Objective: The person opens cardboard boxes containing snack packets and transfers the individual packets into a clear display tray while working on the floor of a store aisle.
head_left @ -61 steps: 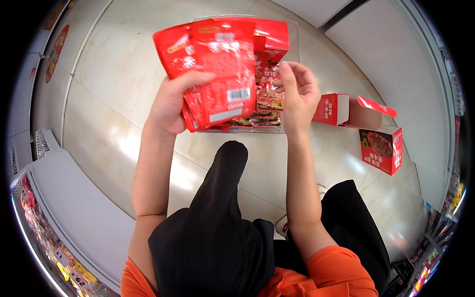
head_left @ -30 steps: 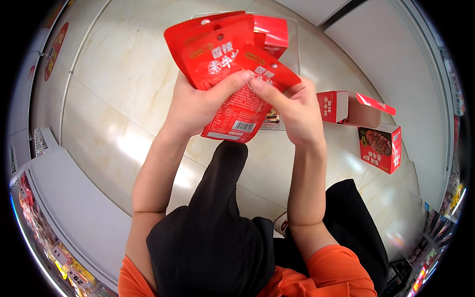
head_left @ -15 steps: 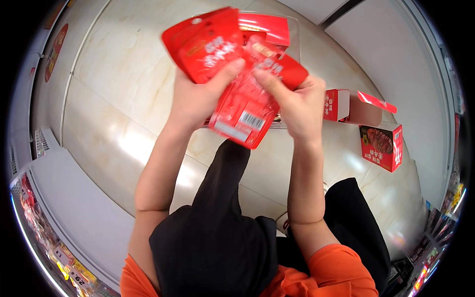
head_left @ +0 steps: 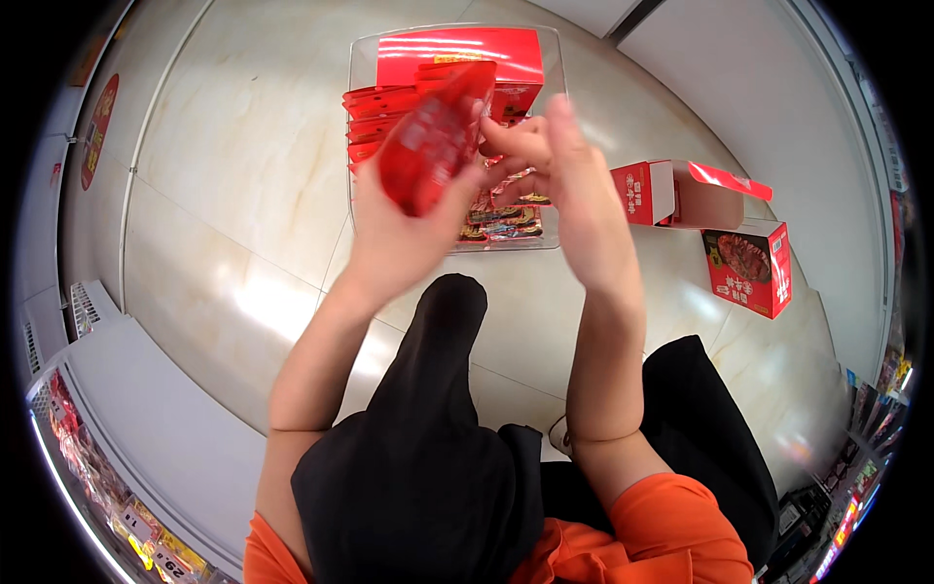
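My left hand (head_left: 394, 238) is closed around red snack pouches (head_left: 428, 146), held up above a clear plastic bin (head_left: 561, 107). Motion smears the pouches, so how many there are I cannot tell. Just right of them is my right hand (head_left: 584, 209), its fingers spread; the index fingertip is close to the pouches' edge, and whether it touches is unclear. Inside the bin lie a large red box (head_left: 457, 47) at the far end, a row of standing red pouches (head_left: 375, 102) on the left, and dark-and-red packets (head_left: 511, 224) at the near end.
On the tiled floor to the right, an opened red carton (head_left: 715, 200) lies on its side, next to a red box with a food picture (head_left: 747, 268). White cabinets (head_left: 739, 88) run along the right. A stocked display case (head_left: 126, 487) is at lower left.
The pouches, fanned out between both hands before, are now together in my left hand and turned more edge-on. My right hand has let go of them, and more of the bin shows.
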Demonstrator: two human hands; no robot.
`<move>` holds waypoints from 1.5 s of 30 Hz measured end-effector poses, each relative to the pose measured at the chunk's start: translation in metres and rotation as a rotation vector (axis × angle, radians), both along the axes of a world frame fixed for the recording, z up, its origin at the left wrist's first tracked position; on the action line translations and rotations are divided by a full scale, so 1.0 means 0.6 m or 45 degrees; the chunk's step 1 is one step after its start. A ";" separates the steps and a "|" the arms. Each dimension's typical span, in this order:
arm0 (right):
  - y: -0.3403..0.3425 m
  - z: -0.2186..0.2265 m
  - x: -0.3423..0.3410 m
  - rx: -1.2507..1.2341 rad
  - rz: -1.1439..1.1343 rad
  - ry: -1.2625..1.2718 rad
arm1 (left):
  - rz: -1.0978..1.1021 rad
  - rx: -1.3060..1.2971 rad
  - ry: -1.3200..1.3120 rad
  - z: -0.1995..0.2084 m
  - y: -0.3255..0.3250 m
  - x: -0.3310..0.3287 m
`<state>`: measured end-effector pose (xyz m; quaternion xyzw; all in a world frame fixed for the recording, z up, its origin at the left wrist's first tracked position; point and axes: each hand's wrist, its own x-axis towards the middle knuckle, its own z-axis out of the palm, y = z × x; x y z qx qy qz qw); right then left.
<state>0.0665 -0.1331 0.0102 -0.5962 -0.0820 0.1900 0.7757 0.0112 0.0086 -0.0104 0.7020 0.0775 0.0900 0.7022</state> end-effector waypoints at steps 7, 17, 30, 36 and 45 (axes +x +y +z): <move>-0.031 -0.049 0.048 -0.273 0.207 -0.128 | -0.044 -0.143 0.078 0.008 0.034 0.007; -0.012 -0.178 0.060 -0.359 -0.183 -0.145 | 0.151 -0.815 0.150 0.016 0.122 0.019; 0.063 -0.266 0.040 -0.519 -0.404 -0.367 | 0.366 -0.826 0.296 0.023 0.146 0.006; 0.061 -0.253 0.026 -0.516 -0.582 -0.411 | 0.226 -0.843 0.330 0.009 0.135 0.001; 0.026 -0.091 0.016 0.066 0.084 -0.016 | 0.035 -0.658 0.358 0.002 0.066 0.002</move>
